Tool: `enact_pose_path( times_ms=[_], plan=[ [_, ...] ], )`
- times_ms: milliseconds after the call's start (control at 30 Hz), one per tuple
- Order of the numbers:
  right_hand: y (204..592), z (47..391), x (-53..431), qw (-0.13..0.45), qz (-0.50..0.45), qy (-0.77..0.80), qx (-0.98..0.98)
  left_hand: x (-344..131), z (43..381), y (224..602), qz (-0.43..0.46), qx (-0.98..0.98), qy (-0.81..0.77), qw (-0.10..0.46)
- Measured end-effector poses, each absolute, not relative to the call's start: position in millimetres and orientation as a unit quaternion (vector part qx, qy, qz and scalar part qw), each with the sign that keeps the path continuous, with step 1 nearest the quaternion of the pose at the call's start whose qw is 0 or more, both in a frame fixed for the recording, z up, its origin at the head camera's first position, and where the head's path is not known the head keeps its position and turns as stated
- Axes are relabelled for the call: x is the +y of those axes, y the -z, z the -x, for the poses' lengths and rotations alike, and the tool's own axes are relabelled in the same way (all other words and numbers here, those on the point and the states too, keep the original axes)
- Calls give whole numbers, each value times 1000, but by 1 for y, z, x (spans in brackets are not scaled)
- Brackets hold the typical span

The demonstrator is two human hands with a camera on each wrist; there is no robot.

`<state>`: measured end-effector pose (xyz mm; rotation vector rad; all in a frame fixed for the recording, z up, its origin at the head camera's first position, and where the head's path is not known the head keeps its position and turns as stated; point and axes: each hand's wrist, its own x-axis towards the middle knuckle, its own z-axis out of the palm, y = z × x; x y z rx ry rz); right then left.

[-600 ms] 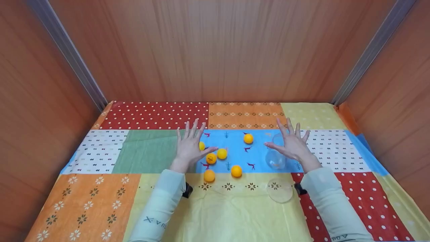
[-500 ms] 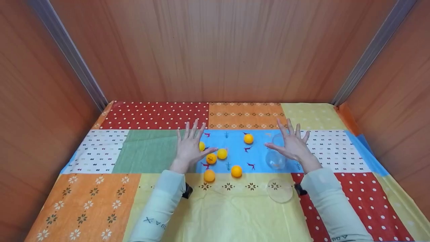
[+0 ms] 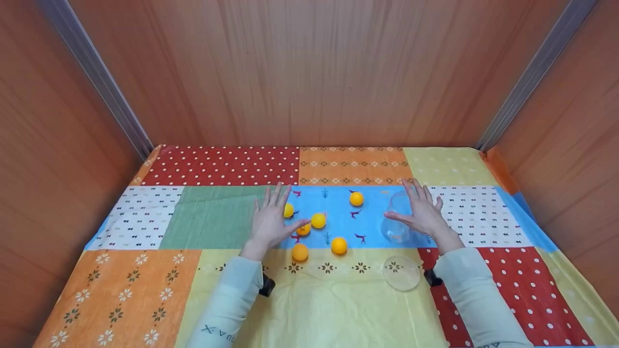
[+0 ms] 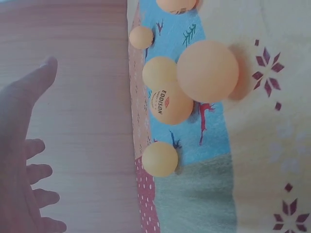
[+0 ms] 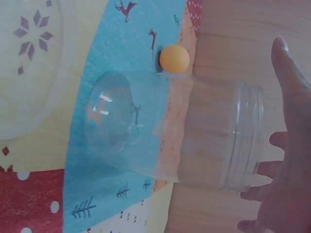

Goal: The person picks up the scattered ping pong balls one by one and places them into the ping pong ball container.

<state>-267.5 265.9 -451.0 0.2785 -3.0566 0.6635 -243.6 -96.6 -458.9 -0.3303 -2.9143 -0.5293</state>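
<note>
My left hand (image 3: 271,220) hovers palm-down over the left of the blue patch, thumb held out and fingers straight, holding nothing. Beneath and beside it lie several orange table tennis balls (image 3: 318,221); one ball (image 4: 172,104) shows printed lettering in the left wrist view. On the right, a clear jar (image 3: 394,232) stands upright, its threaded mouth uncovered. My right hand (image 3: 424,215) is over the jar's right side, fingers extended and thumb apart; in the right wrist view the fingers are near the rim, and whether they touch it is unclear. The hand partly hides the jar.
A clear round lid (image 3: 401,274) lies flat in front of the jar. One table tennis ball (image 3: 356,198) sits farther back, another ball (image 3: 339,245) nearer the middle. Patchwork cloth (image 3: 319,309) covers the table, with wooden panels (image 3: 309,72) around three sides.
Both hands have shifted slightly down and toward me, and their fingers are less widely spread. The balls, jar and lid stay in place.
</note>
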Motion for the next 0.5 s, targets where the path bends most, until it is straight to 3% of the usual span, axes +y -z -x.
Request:
enact_pose_path(
  times_ms=[333, 500],
  plan=[
    [469, 262, 269, 18, -38, -324, -945, -93, 233, 473, 107, -959, 246, 95],
    [478, 260, 269, 61, -21, -400, -914, -90, 227, 480, 89, -949, 292, 83]
  ],
)
